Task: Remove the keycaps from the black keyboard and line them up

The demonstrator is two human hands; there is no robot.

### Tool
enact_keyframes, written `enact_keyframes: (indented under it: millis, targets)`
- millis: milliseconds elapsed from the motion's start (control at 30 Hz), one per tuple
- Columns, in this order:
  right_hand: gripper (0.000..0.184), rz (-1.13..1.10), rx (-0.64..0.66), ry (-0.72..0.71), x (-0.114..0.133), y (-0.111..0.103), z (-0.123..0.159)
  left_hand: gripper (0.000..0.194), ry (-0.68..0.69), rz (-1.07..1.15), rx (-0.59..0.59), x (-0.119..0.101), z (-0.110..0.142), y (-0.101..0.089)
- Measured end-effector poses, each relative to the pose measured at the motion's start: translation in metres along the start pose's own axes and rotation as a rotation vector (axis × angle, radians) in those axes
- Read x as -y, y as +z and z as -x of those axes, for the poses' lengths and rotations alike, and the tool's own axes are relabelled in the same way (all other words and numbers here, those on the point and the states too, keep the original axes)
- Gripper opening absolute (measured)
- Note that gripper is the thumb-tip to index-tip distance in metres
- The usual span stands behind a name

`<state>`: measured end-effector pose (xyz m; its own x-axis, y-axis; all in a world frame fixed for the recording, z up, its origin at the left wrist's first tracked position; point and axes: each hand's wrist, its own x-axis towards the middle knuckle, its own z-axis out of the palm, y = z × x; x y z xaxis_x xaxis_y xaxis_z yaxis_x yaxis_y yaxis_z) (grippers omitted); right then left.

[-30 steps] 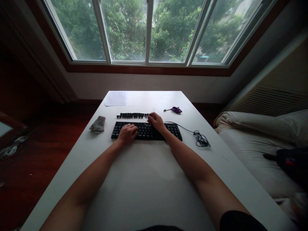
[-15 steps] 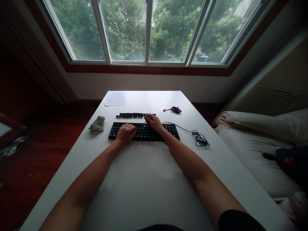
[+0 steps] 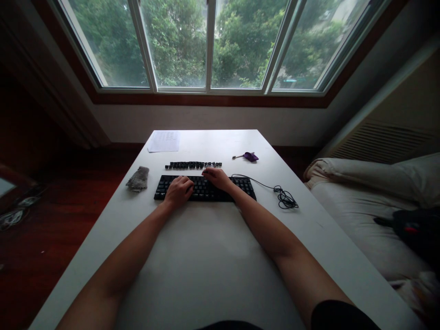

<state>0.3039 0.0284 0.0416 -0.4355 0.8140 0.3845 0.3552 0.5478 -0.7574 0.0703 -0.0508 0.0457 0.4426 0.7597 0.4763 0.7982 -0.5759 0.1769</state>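
Observation:
A black keyboard [image 3: 225,195] lies across the white table, its front edge toward me. My left hand [image 3: 179,189] presses down on its left half, fingers bent and close together over the keys. Above the keyboard's rear edge, my right hand [image 3: 216,177] is closed in a pinch. A thin wire keycap puller [image 3: 206,170] is partly visible at those fingertips; the rest is hidden by the hand. Whether a keycap sits in the wires is too small to tell. Behind the keyboard stand several loose black keycaps [image 3: 187,165] in a row.
A grey cloth [image 3: 138,178] lies left of the keyboard. Its coiled cable [image 3: 286,198] rests at the right. Farther back are a small brush [image 3: 238,157] beside a purple object [image 3: 251,156], and a paper sheet [image 3: 163,141]. A sofa [image 3: 347,197] adjoins the table's right side.
My right hand has come down and slightly left, toward the keyboard's rear rows. The puller's wires, which stuck up before, now sit lower. My left hand has stayed put on the keyboard.

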Motion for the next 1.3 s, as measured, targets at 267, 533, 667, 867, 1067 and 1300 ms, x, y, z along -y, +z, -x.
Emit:
enact_keyframes:
  millis: [267,533,667,867,1067,1300]
  targets:
    - [0.027,-0.074,-0.031,0.010,-0.005,-0.006,0.005,0.013,0.002,0.017,-0.005,0.002,0.000,0.001]
    - [0.029,-0.222,0.031,0.066,-0.010,-0.009,0.002,0.013,-0.005,0.036,-0.006,0.003,0.000,0.001]
    - [0.028,-0.190,0.023,0.078,-0.012,-0.006,0.002,0.013,-0.010,0.046,-0.011,0.003,0.000,0.002]
    - [0.027,-0.151,-0.007,0.047,-0.013,-0.003,0.004,0.013,-0.009,0.045,-0.008,0.004,0.000,0.002]
    - [0.033,-0.275,-0.047,0.137,-0.017,-0.003,0.001,0.013,-0.017,0.048,-0.012,0.004,0.000,0.002]
    - [0.034,-0.240,-0.109,0.123,-0.017,0.000,0.003,0.013,-0.016,0.049,-0.011,0.003,0.000,0.001]
